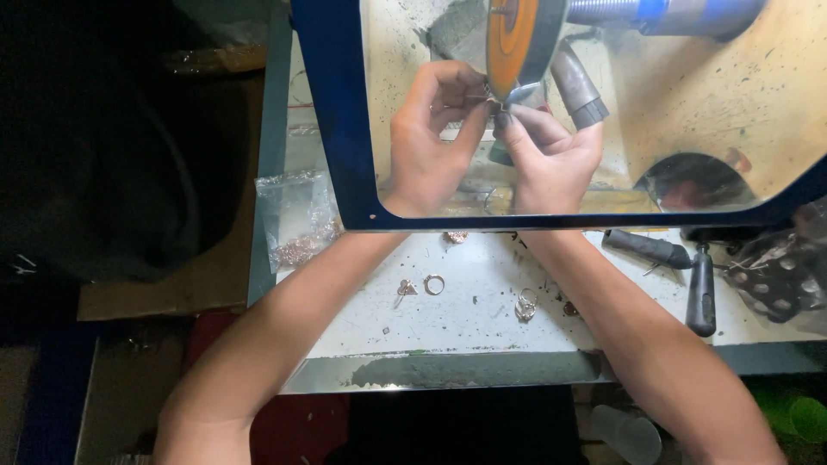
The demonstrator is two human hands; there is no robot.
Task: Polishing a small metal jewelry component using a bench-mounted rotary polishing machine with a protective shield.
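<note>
A: Quick pass. Hands?

B: Both up behind the clear shield (345,129), at the wheel (517,39). Left hand (426,142) is closed, thumb and fingers pinched on a small metal piece (493,102). Right hand (551,155) is closed too, fingertips pinched on the same piece from the other side.

A: What is the piece?

B: Too small to say for sure. Looks like a ring or similar bit of jewellery. It sits right at the lower edge of the orange wheel, touching it or just short of it; can't tell which.

A: Step?

B: My read: polishing, piece held to the wheel rim. Wheel looks blurred, so likely spinning, but that's a judgement.

A: Next move needs what?

B: Firm two-hand pinch, light pressure into the rim, and turning the piece a little so a fresh face meets the wheel. Fingertips are very near the wheel, so they have to stay clear of it.

A: Bench?

B: White bench (482,327) below the shield. Loose rings on it: a thin ring (433,284), a bigger ring (525,304), a small triangular piece (406,288) beside the thin one. Clear bag (297,220) with small pinkish metal bits at the left. Two dark-handled tools (680,271) at the right, one lying across, one pointing down.

A: Anyone else?

B: No other hands in view.
</note>
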